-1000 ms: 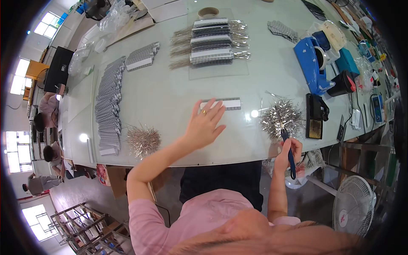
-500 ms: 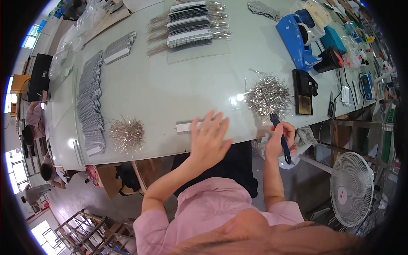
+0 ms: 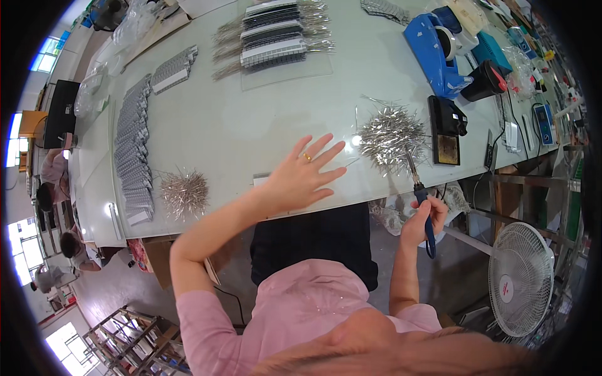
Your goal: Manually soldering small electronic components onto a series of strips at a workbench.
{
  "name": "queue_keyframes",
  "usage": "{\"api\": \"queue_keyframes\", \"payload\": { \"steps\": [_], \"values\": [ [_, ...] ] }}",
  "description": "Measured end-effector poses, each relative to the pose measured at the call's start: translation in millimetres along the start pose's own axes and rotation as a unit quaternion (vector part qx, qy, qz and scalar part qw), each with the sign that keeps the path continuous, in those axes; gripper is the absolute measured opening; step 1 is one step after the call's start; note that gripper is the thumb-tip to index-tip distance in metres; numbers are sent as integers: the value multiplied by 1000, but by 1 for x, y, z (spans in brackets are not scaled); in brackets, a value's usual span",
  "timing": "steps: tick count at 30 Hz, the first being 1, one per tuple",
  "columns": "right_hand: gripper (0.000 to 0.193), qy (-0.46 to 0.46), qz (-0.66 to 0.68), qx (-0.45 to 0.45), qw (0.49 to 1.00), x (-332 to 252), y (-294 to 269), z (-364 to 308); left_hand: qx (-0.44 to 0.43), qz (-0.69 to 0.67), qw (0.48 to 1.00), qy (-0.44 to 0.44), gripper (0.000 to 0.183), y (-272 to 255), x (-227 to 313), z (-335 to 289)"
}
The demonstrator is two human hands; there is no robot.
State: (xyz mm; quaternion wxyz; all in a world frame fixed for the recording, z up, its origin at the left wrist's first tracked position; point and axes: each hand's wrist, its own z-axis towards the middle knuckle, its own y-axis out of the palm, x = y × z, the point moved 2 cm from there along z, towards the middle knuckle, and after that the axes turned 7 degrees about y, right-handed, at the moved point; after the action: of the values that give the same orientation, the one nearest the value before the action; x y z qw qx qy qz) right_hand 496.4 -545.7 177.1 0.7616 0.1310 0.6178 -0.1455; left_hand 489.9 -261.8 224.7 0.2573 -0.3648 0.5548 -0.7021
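Observation:
My left hand, a ring on one finger, hovers over the front of the table with fingers spread, apparently holding nothing. Partly hidden beneath its wrist is a small pale strip. In my right hand, closed at the table's front edge, is a soldering iron with a dark blue handle. Its tip points up toward a heap of thin silvery metal leads. Another, smaller heap of leads lies to the left.
Rows of grey gridded pieces line the left side. Bundles with long leads lie at the back on a clear sheet. To the right stand a blue tape dispenser, a black iron stand with sponge and a dark cup. A fan stands lower right.
My left hand has moved slightly left and up, fingers spreading wider, its forearm now across the strip. My right hand has shifted right and down with the soldering iron, away from the heap.

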Motion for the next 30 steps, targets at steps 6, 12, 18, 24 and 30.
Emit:
{"api": "queue_keyframes", "payload": {
  "steps": [6,12,18,24,30],
  "values": [
    [8,-13,14,-28,999,-4,3,-5,-50,2,988,147,47,-5,-25,-3],
    [13,61,-10,-194,979,-6,10,-21,-17,20,993,114,44,-5,-16,-34],
    [12,13,-103,-336,936,-16,24,-25,65,-5,988,-143,52,8,21,-86],
    [12,15,-114,-346,931,-22,40,-28,89,-4,975,-201,52,21,36,-85],
    [10,49,-129,-360,923,-23,47,-28,92,-5,975,-204,50,30,31,-87]
  ]
}}
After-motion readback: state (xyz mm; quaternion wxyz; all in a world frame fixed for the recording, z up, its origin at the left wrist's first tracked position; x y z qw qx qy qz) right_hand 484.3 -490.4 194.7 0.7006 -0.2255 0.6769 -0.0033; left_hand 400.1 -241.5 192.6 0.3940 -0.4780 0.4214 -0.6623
